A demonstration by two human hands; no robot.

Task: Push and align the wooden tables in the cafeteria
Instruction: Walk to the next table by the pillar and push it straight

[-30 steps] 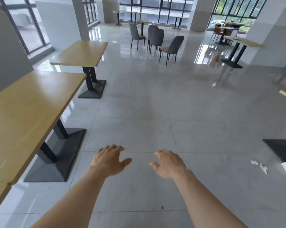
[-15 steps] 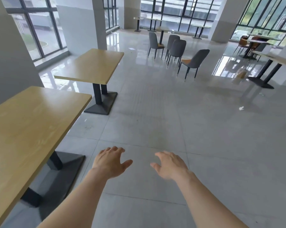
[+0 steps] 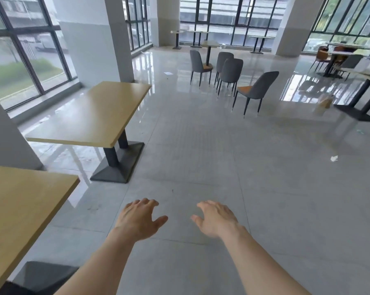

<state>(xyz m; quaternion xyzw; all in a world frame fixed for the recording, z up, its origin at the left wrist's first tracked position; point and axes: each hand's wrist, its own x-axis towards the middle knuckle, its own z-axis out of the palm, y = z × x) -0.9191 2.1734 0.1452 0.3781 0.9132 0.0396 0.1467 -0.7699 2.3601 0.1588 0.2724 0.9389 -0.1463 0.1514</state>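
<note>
Two wooden tables with black pedestal bases stand along the left wall. The near table (image 3: 20, 209) fills the lower left corner; the second table (image 3: 94, 116) is farther ahead, by a white pillar. My left hand (image 3: 139, 220) and my right hand (image 3: 217, 218) are stretched out in front of me over the grey floor, palms down, fingers spread, holding nothing. Neither hand touches a table; the near table lies to the left of my left arm.
Several grey chairs (image 3: 228, 71) stand ahead in the middle of the room. Another table (image 3: 363, 96) with a black base is at the right, with a bottle (image 3: 324, 103) on the floor beside it. A paper scrap (image 3: 334, 158) lies on the tiles.
The view has advanced forward and lifted: the near table slid down and left, the second table came closer. Both hands stayed open in front of me.
</note>
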